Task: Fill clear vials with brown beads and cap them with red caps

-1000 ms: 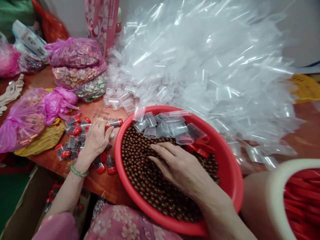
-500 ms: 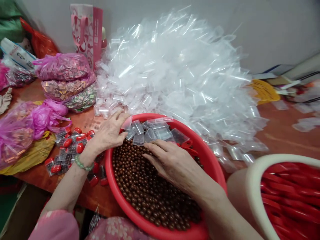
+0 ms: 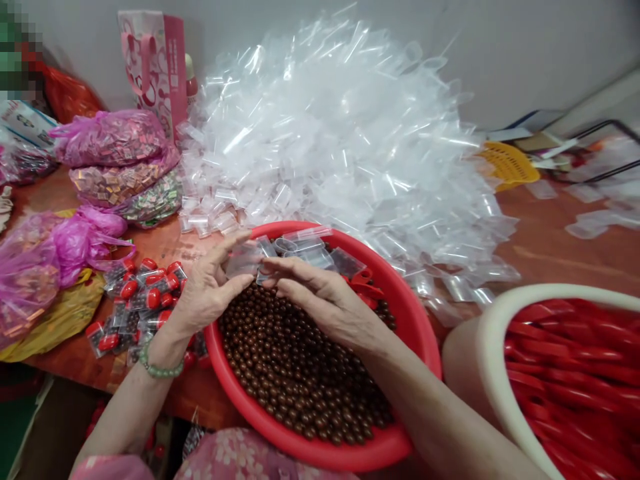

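Head camera view, looking down at a table [image 3: 555, 250]. At the centre, a red basin [image 3: 423, 340] holds small brown balls [image 3: 305, 373], with clear plastic containers [image 3: 316, 255] and red plastic pieces [image 3: 367, 287] along its far side. The person's left hand [image 3: 213, 287], wearing a green bead bracelet [image 3: 161, 363], is at the basin's left rim, thumb and fingers apart around clear plastic; I cannot tell whether they grip it. The right hand [image 3: 320, 293] reaches in from the lower right, fingers bent close together above the balls, fingertips at the clear plastic; their grip is unclear too. Left of the basin lie small red-capped containers [image 3: 153, 298]. Clear plastic containers are heaped across the upper middle; pink bags [image 3: 117, 140] sit at left, a cream tub [image 3: 473, 357] of red pieces at lower right.
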{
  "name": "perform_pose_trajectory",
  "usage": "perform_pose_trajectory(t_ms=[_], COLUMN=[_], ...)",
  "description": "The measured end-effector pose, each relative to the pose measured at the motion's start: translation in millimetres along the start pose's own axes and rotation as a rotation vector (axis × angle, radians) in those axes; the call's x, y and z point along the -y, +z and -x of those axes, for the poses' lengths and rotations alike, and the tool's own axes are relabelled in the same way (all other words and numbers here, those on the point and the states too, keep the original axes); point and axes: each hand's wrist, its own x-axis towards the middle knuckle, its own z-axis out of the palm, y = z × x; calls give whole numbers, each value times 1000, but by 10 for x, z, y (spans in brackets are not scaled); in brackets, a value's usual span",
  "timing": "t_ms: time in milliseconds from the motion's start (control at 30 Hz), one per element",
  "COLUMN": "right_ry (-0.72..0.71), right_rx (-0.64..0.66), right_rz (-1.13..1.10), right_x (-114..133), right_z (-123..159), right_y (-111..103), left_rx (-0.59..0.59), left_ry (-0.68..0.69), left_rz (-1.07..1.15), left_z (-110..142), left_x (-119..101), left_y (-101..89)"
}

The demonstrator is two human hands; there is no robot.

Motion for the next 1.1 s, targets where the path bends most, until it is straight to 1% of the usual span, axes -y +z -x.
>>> perform_pose_trajectory(t_ms=[67, 133, 233, 300, 400, 467, 567, 667, 733, 767, 800, 833, 867, 933, 967, 1000, 1033, 1067, 1100], right_ry=[0, 23, 70, 72, 38, 21, 13, 28, 71, 96, 106, 103, 91, 59, 52, 59, 76, 93, 110], right_rx=[9, 13, 35, 86, 164, 194, 239, 282, 280, 262, 233, 204, 186, 198, 219, 247, 276, 305, 335], right_rz=[-52, -79, -110, -135, -187, -230, -313, -388, -406, -380, -320, -217, -71, 321, 546, 768, 966, 1122, 1234], right_x=[2, -12, -45, -62, -79, -91, -90, -26, 48, 85, 117, 140, 153, 146, 130, 109, 87, 67, 50], right_z=[-1, 6, 14, 12, 4, 5, 25, 78, 126, 151, 176, 201, 226, 279, 307, 333, 355, 370, 375], right_y=[8, 21, 42, 44, 21, 4, 4, 30, 29, 15, -9, -42, -79, -148, -167, -171, -157, -125, -79], left_rx=[46, 69, 120, 162, 291, 365, 484, 609, 632, 617, 577, 501, 397, 181, 113, 84, 92, 127, 170], left_ry=[-88, -165, -283, -362, -487, -535, -590, -683, -718, -714, -690, -643, -577, -430, -369, -320, -280, -243, -203], left_rz=[213, 349, 434, 467, 554, 612, 654, 642, 566, 505, 430, 344, 249, 56, -32, -118, -206, -302, -402], left_z=[138, 243, 336, 366, 386, 391, 383, 361, 351, 351, 356, 365, 378, 407, 420, 431, 439, 444, 447], left_x=[-56, -84, -125, -157, -178, -162, -131, -139, -166, -181, -195, -207, -215, -219, -216, -208, -198, -186, -172], left_y=[15, 12, -2, 3, 33, 59, 95, 131, 153, 161, 164, 164, 159, 140, 129, 121, 117, 118, 124])
